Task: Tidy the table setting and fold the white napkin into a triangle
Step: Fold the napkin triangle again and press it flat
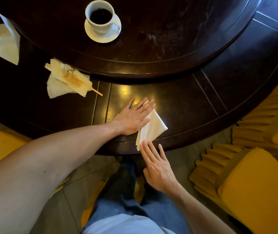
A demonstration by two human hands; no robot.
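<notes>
Left hand [133,117] flat, fingers spread, pressing folded white cloth napkin [151,128] on dark wooden worktop [185,105], frame centre. Right hand [157,164] open, fingertips [142,146] touching napkin's lower corner.

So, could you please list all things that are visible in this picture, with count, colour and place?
folded white cloth napkin: one, white, near table edge, under the left hand
white ceramic cup of dark coffee: one, white, on the raised centre disc
white round saucer: one, white, under the cup
stained crumpled paper napkin: one, white with brown stains, left
thin wooden stick: one, tan, lying on that napkin
plain paper napkin: one, white, far left
dark round wooden table: one, dark brown
yellow covered chairs: several, around the table
left hand: flat on the cloth napkin
right hand: open, fingers at its near corner
</notes>
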